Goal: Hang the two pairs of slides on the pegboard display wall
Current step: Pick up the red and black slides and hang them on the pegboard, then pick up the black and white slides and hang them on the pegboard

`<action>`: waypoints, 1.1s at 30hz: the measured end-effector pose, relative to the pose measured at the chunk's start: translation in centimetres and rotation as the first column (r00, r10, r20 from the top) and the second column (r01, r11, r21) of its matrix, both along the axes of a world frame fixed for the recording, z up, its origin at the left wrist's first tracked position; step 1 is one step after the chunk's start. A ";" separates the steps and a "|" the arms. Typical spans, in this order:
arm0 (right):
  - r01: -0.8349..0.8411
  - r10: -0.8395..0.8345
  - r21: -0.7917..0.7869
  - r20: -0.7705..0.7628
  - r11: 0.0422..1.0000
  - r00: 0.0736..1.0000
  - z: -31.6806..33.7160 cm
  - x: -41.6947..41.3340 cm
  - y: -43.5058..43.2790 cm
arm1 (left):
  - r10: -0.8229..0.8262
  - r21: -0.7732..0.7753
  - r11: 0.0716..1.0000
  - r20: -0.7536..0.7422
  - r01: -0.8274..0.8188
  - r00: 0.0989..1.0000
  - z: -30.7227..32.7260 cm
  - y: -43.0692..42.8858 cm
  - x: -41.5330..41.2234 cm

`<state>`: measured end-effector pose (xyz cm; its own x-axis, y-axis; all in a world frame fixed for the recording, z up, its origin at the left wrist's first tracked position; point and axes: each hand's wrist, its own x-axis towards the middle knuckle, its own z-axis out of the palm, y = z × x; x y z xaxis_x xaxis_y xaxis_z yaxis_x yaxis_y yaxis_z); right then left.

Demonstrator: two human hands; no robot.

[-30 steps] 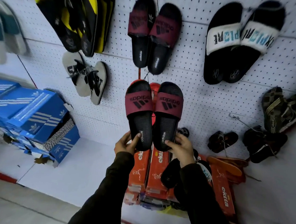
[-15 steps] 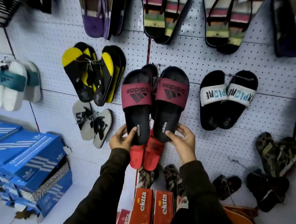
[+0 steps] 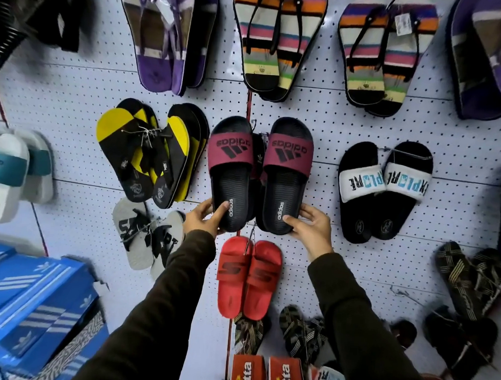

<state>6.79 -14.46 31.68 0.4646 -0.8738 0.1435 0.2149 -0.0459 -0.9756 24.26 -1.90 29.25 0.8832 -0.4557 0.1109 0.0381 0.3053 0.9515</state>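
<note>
I see my left hand (image 3: pixel 204 217) pinching the heel of the left maroon-strapped slide (image 3: pixel 229 173), thumb on the black footbed beside the white logo, fingers curled behind the sole; my right hand (image 3: pixel 312 226) grips the heel of the right maroon-strapped slide (image 3: pixel 286 174) the same way, thumb on top; both slides stand toe-up against the pegboard (image 3: pixel 322 117), side by side with a narrow gap between them; in that gap a second maroon pair (image 3: pixel 258 157) shows only as a dark sliver with a tag, so I cannot tell how it hangs; just below hangs a red pair (image 3: pixel 247 275); yellow-and-black flip-flops (image 3: pixel 148 150) sit to the left, black slides with white printed straps (image 3: pixel 384 190) to the right; blue shoeboxes (image 3: pixel 24 307) are stacked at lower left.
</note>
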 end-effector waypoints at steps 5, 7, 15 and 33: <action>0.036 -0.035 0.013 -0.062 0.999 0.997 -3.1 1.2 -0.3 | -0.004 0.072 0.997 -0.050 0.008 0.999 -3.3 -0.8 0.5; 0.045 -0.044 0.017 -0.069 0.999 0.997 -4.1 1.7 -0.3 | 0.014 0.087 0.996 -0.077 -0.008 0.997 -4.1 -1.0 0.2; -0.035 0.040 0.073 -0.059 0.997 0.997 -7.9 1.3 0.0 | 0.054 0.043 0.998 -0.192 -0.046 0.980 -6.5 -1.6 -1.8; 0.238 -0.033 0.136 -0.806 0.962 0.591 -28.8 -19.2 -1.5 | -0.150 0.601 0.717 -0.363 0.354 0.920 -26.7 -2.0 -19.0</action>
<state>-12.43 -15.94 2.85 0.1768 -0.8946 -0.4103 -0.6358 0.2144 -0.7415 5.21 -3.90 2.51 0.6697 -0.5345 -0.5155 0.3052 -0.4347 0.8473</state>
